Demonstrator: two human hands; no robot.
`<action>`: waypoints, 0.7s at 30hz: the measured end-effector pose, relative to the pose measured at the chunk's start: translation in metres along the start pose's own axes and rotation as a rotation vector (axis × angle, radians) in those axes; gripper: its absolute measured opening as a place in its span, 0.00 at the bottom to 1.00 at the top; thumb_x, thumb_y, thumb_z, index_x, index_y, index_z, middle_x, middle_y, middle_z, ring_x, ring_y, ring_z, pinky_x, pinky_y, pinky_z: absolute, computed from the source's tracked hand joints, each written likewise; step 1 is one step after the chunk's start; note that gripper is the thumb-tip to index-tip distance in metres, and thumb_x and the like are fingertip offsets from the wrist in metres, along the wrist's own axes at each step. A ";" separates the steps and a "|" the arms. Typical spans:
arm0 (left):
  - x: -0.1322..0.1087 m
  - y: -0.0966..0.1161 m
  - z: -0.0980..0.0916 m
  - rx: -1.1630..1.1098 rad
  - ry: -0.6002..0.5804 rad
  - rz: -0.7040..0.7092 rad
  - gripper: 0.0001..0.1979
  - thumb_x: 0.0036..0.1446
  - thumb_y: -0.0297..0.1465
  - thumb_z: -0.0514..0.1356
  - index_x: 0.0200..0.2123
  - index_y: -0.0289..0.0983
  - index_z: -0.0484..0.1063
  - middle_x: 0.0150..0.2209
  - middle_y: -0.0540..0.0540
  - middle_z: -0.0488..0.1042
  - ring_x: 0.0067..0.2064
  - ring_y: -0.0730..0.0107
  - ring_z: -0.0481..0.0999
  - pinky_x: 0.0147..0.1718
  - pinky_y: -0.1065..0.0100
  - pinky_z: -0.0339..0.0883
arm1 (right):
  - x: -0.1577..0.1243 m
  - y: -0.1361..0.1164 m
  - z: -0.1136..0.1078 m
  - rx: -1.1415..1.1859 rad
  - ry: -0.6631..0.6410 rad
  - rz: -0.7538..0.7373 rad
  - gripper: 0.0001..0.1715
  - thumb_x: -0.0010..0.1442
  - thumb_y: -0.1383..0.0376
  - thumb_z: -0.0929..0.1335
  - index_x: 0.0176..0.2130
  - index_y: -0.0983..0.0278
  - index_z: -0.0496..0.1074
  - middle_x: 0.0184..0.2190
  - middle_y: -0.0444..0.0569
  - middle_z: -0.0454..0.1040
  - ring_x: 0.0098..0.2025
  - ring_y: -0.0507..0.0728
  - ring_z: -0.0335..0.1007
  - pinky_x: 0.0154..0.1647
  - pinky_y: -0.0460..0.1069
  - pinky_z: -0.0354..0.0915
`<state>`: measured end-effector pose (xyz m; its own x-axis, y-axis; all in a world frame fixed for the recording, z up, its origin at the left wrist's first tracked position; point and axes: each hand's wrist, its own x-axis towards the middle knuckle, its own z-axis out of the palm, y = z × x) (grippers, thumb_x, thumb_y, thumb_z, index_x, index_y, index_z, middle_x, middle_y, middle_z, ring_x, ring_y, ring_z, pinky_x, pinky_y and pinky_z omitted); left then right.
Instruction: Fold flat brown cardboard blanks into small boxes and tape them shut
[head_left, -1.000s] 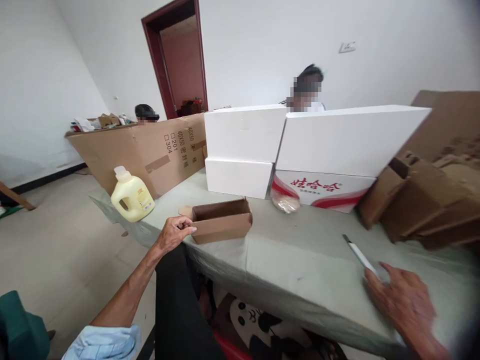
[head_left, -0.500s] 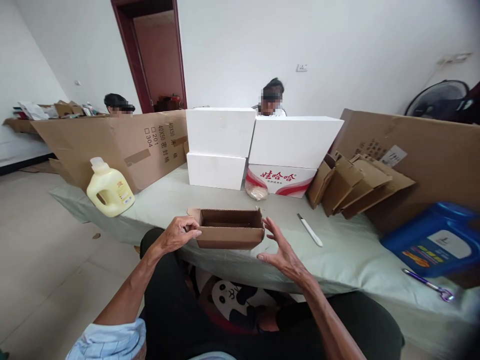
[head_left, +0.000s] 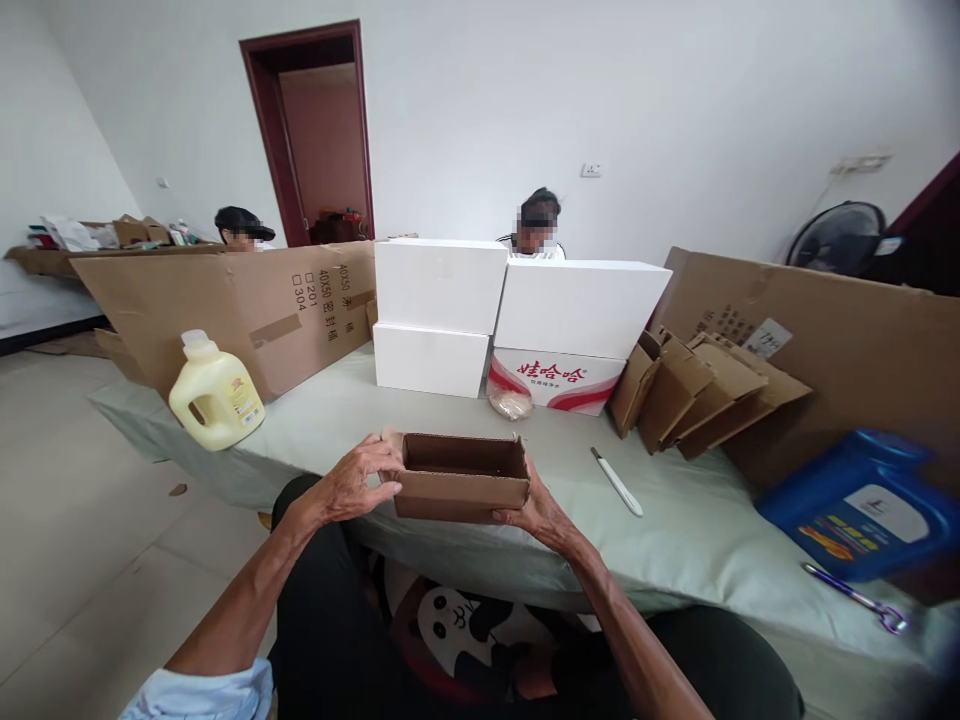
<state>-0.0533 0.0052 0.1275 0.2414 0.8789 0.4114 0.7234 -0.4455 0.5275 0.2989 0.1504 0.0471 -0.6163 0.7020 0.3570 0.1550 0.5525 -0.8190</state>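
A small open-topped cardboard box (head_left: 461, 496) sits at the near edge of the cloth-covered table (head_left: 330, 420), its long side facing me. My left hand (head_left: 360, 482) is at the box's left end, fingers and thumb closed about the flap and corner there. Against the right end, my right hand (head_left: 536, 508) grips the box, thumb on the front side and the other fingers partly hidden behind the end wall. To the right of the box lies a white craft knife (head_left: 617, 482). A roll of clear tape (head_left: 511, 403) lies beyond the box.
White boxes (head_left: 439, 288) and a red-printed carton (head_left: 559, 380) are stacked across the middle. Folded cardboard pieces (head_left: 697, 390) lean at right, near a blue jug (head_left: 855, 510) and a purple-handled tool (head_left: 855, 597). A yellow jug (head_left: 216, 390) stands left. Two people sit behind the cartons.
My right hand has closed from an open, spread pose onto the right end of the box. My left hand stays at the left end. The view has tilted up slightly.
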 end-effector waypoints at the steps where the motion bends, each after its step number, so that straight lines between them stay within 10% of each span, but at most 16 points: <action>1: 0.000 0.002 -0.001 0.063 -0.004 0.021 0.08 0.60 0.28 0.63 0.37 0.43 0.84 0.48 0.43 0.84 0.55 0.52 0.78 0.63 0.52 0.66 | -0.002 0.000 0.000 0.004 0.003 0.007 0.79 0.56 0.39 0.80 0.83 0.51 0.33 0.81 0.58 0.50 0.80 0.74 0.49 0.79 0.68 0.52; 5: 0.009 0.008 -0.009 0.243 -0.088 0.030 0.05 0.57 0.29 0.68 0.29 0.42 0.84 0.67 0.45 0.77 0.77 0.34 0.58 0.70 0.41 0.59 | -0.009 -0.009 0.003 0.058 -0.012 0.036 0.79 0.56 0.43 0.82 0.83 0.53 0.36 0.80 0.59 0.50 0.79 0.74 0.50 0.79 0.68 0.51; 15: 0.025 0.005 -0.007 0.296 -0.246 -0.046 0.04 0.59 0.32 0.69 0.33 0.38 0.82 0.77 0.37 0.63 0.79 0.25 0.54 0.69 0.24 0.57 | -0.015 -0.016 0.008 0.115 -0.002 0.008 0.78 0.55 0.45 0.82 0.83 0.54 0.38 0.79 0.60 0.51 0.79 0.75 0.47 0.78 0.68 0.51; 21: 0.011 -0.005 -0.003 0.344 -0.012 0.044 0.28 0.57 0.29 0.70 0.61 0.42 0.75 0.76 0.34 0.63 0.80 0.31 0.54 0.68 0.30 0.64 | -0.014 -0.011 0.012 0.223 0.055 0.042 0.76 0.54 0.45 0.83 0.82 0.53 0.43 0.79 0.59 0.53 0.78 0.74 0.52 0.76 0.67 0.56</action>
<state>-0.0562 0.0168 0.1316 0.2837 0.8628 0.4185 0.8873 -0.4016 0.2266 0.2958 0.1290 0.0460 -0.5687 0.7492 0.3395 0.0012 0.4135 -0.9105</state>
